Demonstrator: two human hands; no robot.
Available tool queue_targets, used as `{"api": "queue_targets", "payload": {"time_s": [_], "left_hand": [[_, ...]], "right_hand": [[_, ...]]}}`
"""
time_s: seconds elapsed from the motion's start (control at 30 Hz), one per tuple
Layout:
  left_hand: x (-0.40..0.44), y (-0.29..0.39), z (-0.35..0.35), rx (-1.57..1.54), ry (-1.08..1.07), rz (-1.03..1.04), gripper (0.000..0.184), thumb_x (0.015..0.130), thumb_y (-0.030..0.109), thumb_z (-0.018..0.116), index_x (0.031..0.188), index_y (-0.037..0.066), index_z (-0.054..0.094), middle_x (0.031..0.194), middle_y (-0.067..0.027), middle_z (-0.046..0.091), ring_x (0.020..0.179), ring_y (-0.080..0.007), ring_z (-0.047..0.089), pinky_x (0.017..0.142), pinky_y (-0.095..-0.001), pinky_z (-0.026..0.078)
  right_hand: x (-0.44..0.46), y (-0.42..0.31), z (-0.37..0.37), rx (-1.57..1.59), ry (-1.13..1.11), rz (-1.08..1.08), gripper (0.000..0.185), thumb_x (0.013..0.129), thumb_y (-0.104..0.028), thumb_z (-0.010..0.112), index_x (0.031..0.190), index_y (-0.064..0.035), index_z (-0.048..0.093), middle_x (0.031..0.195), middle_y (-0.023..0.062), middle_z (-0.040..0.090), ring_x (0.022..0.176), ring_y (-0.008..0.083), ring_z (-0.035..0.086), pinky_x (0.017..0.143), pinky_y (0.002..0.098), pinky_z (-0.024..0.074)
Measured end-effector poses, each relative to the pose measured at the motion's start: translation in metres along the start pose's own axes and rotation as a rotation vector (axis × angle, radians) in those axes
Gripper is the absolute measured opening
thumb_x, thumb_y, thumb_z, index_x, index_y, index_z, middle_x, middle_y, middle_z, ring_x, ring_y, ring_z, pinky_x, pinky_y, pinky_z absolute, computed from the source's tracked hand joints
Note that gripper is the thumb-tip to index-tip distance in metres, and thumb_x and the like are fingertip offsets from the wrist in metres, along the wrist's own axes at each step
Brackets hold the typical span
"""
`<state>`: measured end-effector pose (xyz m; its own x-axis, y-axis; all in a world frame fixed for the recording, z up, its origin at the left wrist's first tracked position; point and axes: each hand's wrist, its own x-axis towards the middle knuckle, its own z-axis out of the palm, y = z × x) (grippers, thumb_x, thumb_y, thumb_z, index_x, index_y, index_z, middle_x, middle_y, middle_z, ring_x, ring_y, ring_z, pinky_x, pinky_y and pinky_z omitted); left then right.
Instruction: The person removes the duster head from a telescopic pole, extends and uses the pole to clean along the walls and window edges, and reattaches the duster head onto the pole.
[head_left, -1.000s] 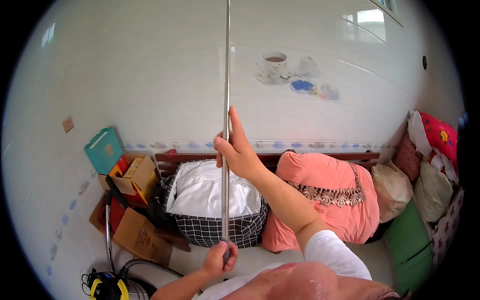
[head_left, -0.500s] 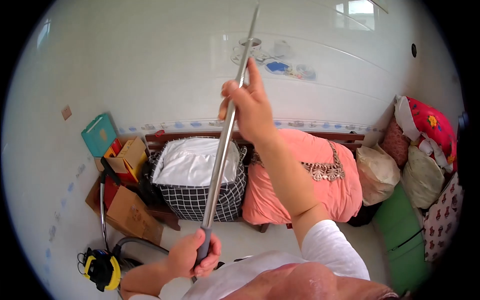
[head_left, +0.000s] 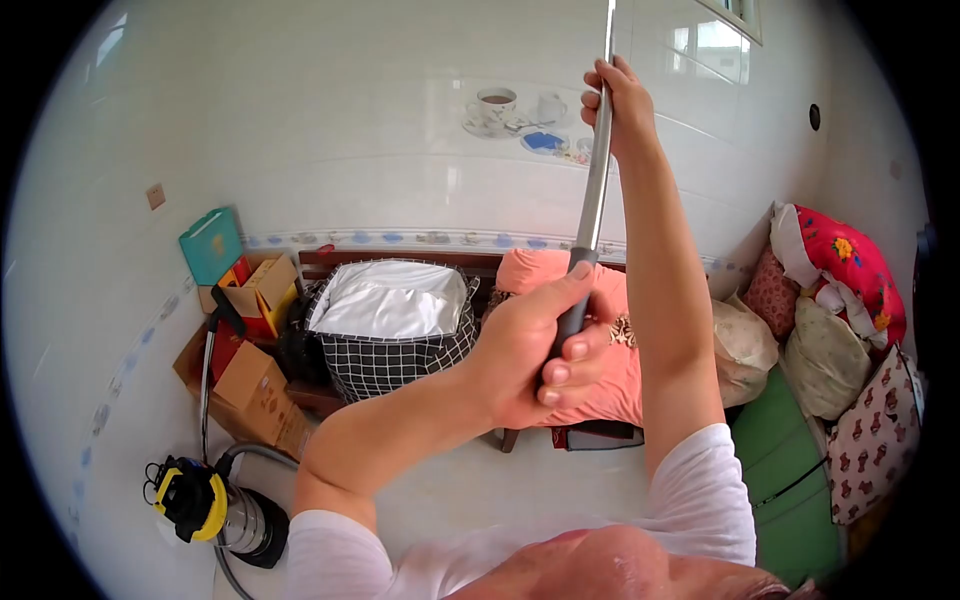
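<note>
A long metal pole (head_left: 597, 185) with a grey grip slants up in front of the tiled wall, and its top end runs out of view. My left hand (head_left: 550, 345) is closed round the grey grip at the lower end. Higher up, my right hand (head_left: 620, 105) wraps round the shiny shaft, with that arm stretched out. Behind my hands lie a salmon-pink bundle (head_left: 610, 385) and a black-and-white checked bag (head_left: 395, 362) with white fabric in it.
A yellow-and-black vacuum cleaner (head_left: 240, 515) stands at the lower left near cardboard boxes (head_left: 262, 385) and a teal box (head_left: 211, 246). A wooden bench (head_left: 330, 262) runs along the wall. Stuffed bags (head_left: 828, 360), a red floral bundle (head_left: 850, 250) and a green item (head_left: 785, 470) are at the right.
The pole and both hands have moved to the right. My left hand has risen with the grip, and my right hand, whose index finger was stretched along the shaft, now has its fingers wrapped round it.
</note>
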<state>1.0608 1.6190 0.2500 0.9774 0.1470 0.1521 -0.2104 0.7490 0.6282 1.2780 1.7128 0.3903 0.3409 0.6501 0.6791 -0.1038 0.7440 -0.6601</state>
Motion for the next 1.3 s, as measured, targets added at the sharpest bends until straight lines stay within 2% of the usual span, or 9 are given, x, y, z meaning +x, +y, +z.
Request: {"api": "queue_targets", "payload": {"time_s": [0.17, 0.3, 0.5, 0.77, 0.97, 1.03, 1.1, 1.13, 1.3], "left_hand": [[-0.048, 0.004, 0.026, -0.169, -0.212, 0.056, 0.038, 0.093, 0.038, 0.035, 0.093, 0.004, 0.053, 0.057, 0.0003, 0.043, 0.040, -0.0073, 0.039, 0.031, -0.0206, 0.033], [-0.100, 0.006, 0.041, -0.168, -0.275, 0.135, 0.040, 0.094, 0.036, 0.033, 0.099, 0.000, 0.047, 0.061, -0.0020, 0.043, 0.045, -0.0089, 0.042, 0.032, -0.0209, 0.035], [-0.171, -0.010, 0.064, -0.173, -0.229, 0.258, 0.038, 0.095, 0.036, 0.031, 0.100, 0.001, 0.045, 0.062, -0.0026, 0.042, 0.045, -0.0094, 0.041, 0.034, -0.0219, 0.036], [-0.222, -0.032, 0.107, -0.202, -0.218, 0.400, 0.036, 0.095, 0.034, 0.028, 0.100, 0.000, 0.042, 0.063, -0.0034, 0.043, 0.045, -0.0105, 0.042, 0.035, -0.0231, 0.037], [-0.183, -0.055, 0.134, -0.157, -0.224, 0.298, 0.036, 0.094, 0.033, 0.034, 0.097, 0.000, 0.047, 0.063, -0.0028, 0.043, 0.047, -0.0105, 0.044, 0.035, -0.0234, 0.037], [-0.154, -0.073, 0.147, -0.150, -0.176, 0.245, 0.035, 0.093, 0.033, 0.037, 0.093, 0.001, 0.050, 0.063, -0.0016, 0.044, 0.047, -0.0098, 0.043, 0.037, -0.0230, 0.037], [-0.125, -0.091, 0.162, -0.179, -0.132, 0.193, 0.029, 0.090, 0.037, 0.044, 0.082, 0.010, 0.050, 0.061, -0.0002, 0.043, 0.046, -0.0091, 0.041, 0.037, -0.0224, 0.032], [-0.111, -0.100, 0.168, -0.152, -0.180, 0.199, 0.032, 0.092, 0.034, 0.040, 0.088, 0.005, 0.053, 0.063, -0.0004, 0.045, 0.048, -0.0089, 0.043, 0.038, -0.0220, 0.036], [-0.057, -0.135, 0.194, -0.131, -0.148, 0.167, 0.030, 0.091, 0.034, 0.043, 0.085, 0.006, 0.052, 0.063, 0.0000, 0.045, 0.048, -0.0084, 0.042, 0.039, -0.0215, 0.034]], "right_hand": [[-0.005, -0.015, 0.067, -0.045, -0.127, 0.016, 0.014, 0.083, -0.011, 0.050, 0.094, -0.0063, 0.042, 0.073, 0.0055, 0.049, 0.052, 0.0155, 0.048, 0.040, 0.0279, 0.0349], [-0.028, -0.013, 0.129, -0.018, -0.122, 0.064, 0.009, 0.085, -0.013, 0.049, 0.092, -0.0082, 0.045, 0.070, 0.0030, 0.048, 0.052, 0.0126, 0.045, 0.042, 0.0265, 0.0355], [-0.064, -0.006, 0.207, 0.014, -0.200, 0.097, 0.016, 0.080, -0.010, 0.050, 0.094, -0.0075, 0.042, 0.071, 0.0064, 0.049, 0.051, 0.0178, 0.049, 0.037, 0.0290, 0.0303], [-0.108, -0.020, 0.283, 0.147, -0.316, 0.220, 0.012, 0.081, -0.010, 0.053, 0.089, -0.0061, 0.045, 0.068, 0.0060, 0.048, 0.051, 0.0162, 0.047, 0.044, 0.0287, 0.0374], [-0.109, -0.067, 0.217, 0.063, -0.257, 0.170, 0.012, 0.082, -0.012, 0.054, 0.086, -0.0053, 0.045, 0.068, 0.0048, 0.050, 0.051, 0.0131, 0.047, 0.042, 0.0255, 0.0384], [-0.110, -0.086, 0.183, 0.040, -0.220, 0.146, 0.015, 0.081, -0.011, 0.053, 0.092, -0.0060, 0.044, 0.070, 0.0067, 0.053, 0.052, 0.0162, 0.050, 0.043, 0.0293, 0.0374], [-0.111, -0.107, 0.149, 0.016, -0.210, 0.143, 0.015, 0.081, -0.012, 0.053, 0.092, -0.0056, 0.044, 0.070, 0.0065, 0.053, 0.052, 0.0155, 0.049, 0.043, 0.0291, 0.0376], [-0.112, -0.117, 0.133, -0.002, -0.204, 0.147, 0.015, 0.082, -0.013, 0.053, 0.091, -0.0052, 0.045, 0.070, 0.0062, 0.053, 0.052, 0.0149, 0.049, 0.044, 0.0288, 0.0378], [-0.115, -0.160, 0.056, -0.038, -0.149, 0.157, 0.011, 0.084, -0.016, 0.051, 0.087, -0.0060, 0.047, 0.071, 0.0052, 0.053, 0.053, 0.0124, 0.048, 0.043, 0.0278, 0.0376]]}}
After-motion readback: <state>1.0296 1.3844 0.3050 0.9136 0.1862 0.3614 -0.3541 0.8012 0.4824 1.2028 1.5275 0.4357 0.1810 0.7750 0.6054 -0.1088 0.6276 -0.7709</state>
